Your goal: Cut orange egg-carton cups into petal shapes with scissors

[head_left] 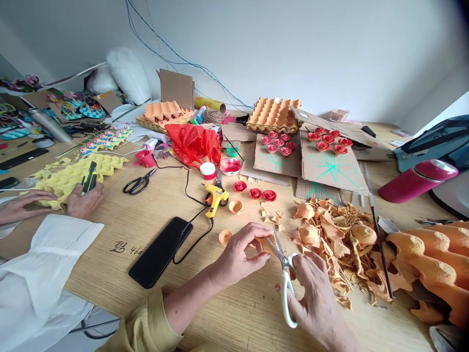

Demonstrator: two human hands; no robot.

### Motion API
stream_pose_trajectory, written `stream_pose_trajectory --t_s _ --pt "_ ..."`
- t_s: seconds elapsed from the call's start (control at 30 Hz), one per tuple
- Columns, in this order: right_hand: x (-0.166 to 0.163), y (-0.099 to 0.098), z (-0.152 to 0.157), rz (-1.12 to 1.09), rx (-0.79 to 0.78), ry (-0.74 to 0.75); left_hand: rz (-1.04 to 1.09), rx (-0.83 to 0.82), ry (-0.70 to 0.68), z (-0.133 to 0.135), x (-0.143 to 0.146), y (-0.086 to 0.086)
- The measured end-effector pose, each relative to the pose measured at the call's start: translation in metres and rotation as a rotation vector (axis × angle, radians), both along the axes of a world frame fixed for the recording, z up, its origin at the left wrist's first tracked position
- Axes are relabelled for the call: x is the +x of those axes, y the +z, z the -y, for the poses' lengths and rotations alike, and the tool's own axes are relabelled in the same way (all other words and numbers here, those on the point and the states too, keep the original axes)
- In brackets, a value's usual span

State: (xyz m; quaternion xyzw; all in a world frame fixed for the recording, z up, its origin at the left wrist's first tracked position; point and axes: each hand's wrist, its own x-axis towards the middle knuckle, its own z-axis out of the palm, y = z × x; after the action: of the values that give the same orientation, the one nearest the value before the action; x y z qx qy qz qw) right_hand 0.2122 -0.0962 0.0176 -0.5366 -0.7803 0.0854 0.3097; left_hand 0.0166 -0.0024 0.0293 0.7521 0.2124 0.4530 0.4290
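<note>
at lower centre of the frame, the left hand [240,252] has thumb and forefinger slightly parted, holding a partly hidden orange carton piece [269,243] between them; the right hand [315,288] has fingers curled round white-handled scissors [284,262], blades spread just beside it.

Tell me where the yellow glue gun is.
In the head view, the yellow plastic glue gun lies just left of centre, beyond the black rectangular phone, beside a small round orange cup.
</note>
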Motion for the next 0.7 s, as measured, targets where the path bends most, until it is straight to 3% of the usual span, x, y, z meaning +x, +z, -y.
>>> stream_pose_trajectory --t_s 0.3,0.57,0.7 --pt "-0.0012 -0.0048 0.0027 -0.054 0.033 0.006 0.042 -0.089 0.005 0.0022 -0.0006 0.0020" --pt "-0.0010 -0.0088 0.0013 -0.237 -0.072 -0.022 0.220 -0.615 -0.175 0.0047 0.0035 0.0024" --pt "0.0004 -0.0076 -0.0004 -0.188 -0.075 -0.057 0.360 -0.768 -0.254 0.0007 0.0044 -0.0001"
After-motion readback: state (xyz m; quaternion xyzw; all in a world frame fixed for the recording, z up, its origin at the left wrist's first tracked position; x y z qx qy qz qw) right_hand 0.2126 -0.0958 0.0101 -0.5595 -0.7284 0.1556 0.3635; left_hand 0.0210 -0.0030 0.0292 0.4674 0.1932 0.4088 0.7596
